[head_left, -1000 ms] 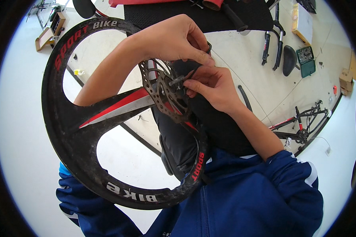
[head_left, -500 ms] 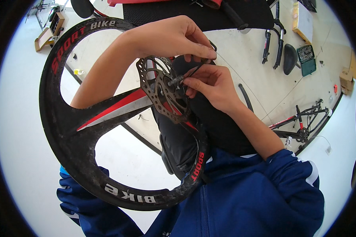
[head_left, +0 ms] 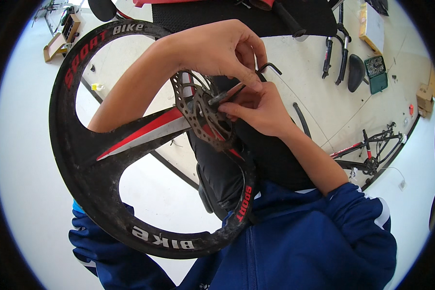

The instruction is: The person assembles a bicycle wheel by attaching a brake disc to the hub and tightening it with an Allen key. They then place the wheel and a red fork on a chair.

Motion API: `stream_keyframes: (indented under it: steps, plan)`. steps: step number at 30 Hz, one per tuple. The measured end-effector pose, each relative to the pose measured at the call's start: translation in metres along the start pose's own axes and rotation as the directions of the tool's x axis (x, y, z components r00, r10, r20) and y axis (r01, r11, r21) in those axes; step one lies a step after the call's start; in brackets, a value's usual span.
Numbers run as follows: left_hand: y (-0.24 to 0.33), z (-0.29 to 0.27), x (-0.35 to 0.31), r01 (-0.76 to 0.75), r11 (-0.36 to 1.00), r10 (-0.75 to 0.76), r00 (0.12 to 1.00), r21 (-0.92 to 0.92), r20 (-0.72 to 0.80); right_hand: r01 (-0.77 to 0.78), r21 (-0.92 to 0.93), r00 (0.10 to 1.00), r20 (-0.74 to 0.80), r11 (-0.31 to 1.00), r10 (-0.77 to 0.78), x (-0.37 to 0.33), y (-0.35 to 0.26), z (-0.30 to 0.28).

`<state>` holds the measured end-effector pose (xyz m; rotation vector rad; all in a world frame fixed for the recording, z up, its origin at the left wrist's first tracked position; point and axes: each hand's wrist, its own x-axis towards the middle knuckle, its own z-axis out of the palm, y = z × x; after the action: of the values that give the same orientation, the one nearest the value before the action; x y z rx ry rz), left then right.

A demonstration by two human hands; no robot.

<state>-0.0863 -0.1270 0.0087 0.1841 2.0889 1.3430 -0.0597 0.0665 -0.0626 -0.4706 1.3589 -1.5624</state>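
Note:
A black bicycle wheel (head_left: 82,169) with broad red-and-white spokes leans across my lap. At its hub sits a drilled metal brake disc (head_left: 191,108), with the axle (head_left: 218,98) sticking out. My left forearm passes through an opening in the wheel. Above the hub, my left hand (head_left: 227,48) is closed, thumb and fingers pinching a black L-shaped hex key (head_left: 274,67) whose bent end shows beyond the fingers. My right hand (head_left: 261,110) is closed beside the axle, its fingertips around the key's lower part; the key's tip is hidden.
A black mat (head_left: 227,21) with red parts lies beyond my hands. On the floor at right are a suspension fork (head_left: 342,48), a saddle (head_left: 356,72), a green case (head_left: 377,79) and a bicycle frame (head_left: 367,147). A curved black tube (head_left: 301,118) lies nearer.
My left hand has shifted down and right, nearer my right hand. More of the hex key's bent end now shows, turned to the right. The wheel has moved slightly right.

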Motion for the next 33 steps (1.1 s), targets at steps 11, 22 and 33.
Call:
stream_keyframes:
  steps: [11, 22, 33]
  plan:
    - [0.033, -0.009, -0.009, 0.156, 0.984, -0.148, 0.985, 0.091, -0.092, 0.042, 0.029, 0.998, 0.053, 0.999, -0.043, -0.006, -0.011, -0.007]
    - [0.017, -0.026, -0.03, -0.01, 0.984, -0.065, 0.909, -0.177, -0.412, -0.035, -0.794, 0.743, -0.427, 0.608, -0.515, 0.093, -0.04, -0.218]
    - [0.011, -0.016, -0.035, 0.129, 0.992, -0.117, 0.919, 0.005, -0.377, 0.117, -0.374, 0.974, -0.14, 0.92, -0.181, 0.001, -0.057, -0.087]
